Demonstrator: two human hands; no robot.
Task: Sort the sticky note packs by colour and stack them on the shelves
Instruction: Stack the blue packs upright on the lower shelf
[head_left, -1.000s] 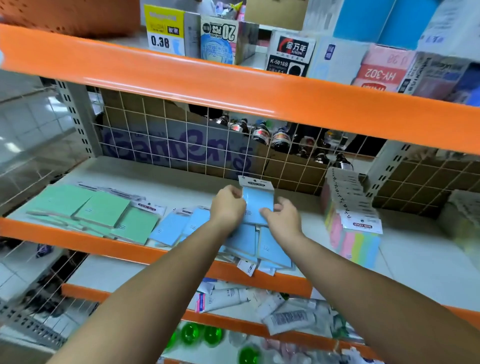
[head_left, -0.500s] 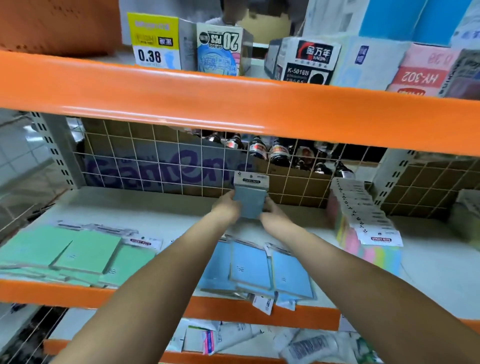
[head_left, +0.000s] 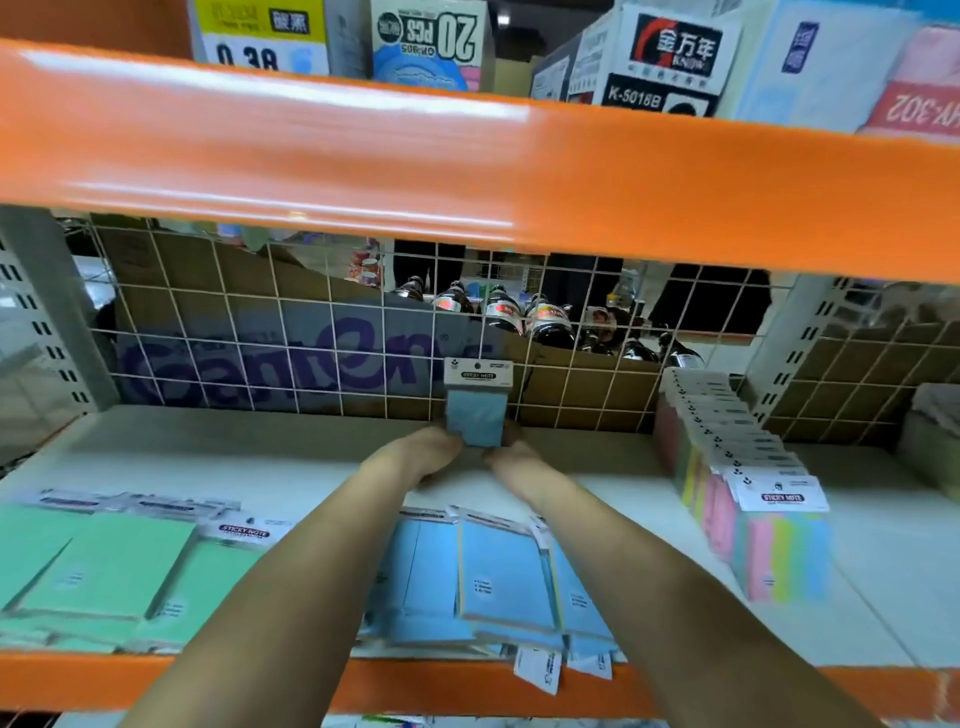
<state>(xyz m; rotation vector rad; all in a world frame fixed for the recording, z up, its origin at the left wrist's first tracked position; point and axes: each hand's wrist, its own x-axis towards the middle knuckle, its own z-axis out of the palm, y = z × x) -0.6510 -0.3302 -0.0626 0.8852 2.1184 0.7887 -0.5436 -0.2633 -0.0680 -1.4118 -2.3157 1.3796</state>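
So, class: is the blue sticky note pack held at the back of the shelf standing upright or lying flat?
Upright. The blue sticky note pack stands on its lower edge, white header card on top, near the wire grid, gripped between left hand and right hand.

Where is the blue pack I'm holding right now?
In the head view, the blue pack stands upright at mid-shelf, near the wire grid, held between both hands: left hand, right hand, behind the loose blue packs.

Stationery shop: orange shelf (head_left: 467, 171) w/ boxed stock (head_left: 670, 52), sticky-note packs (head_left: 769, 525).
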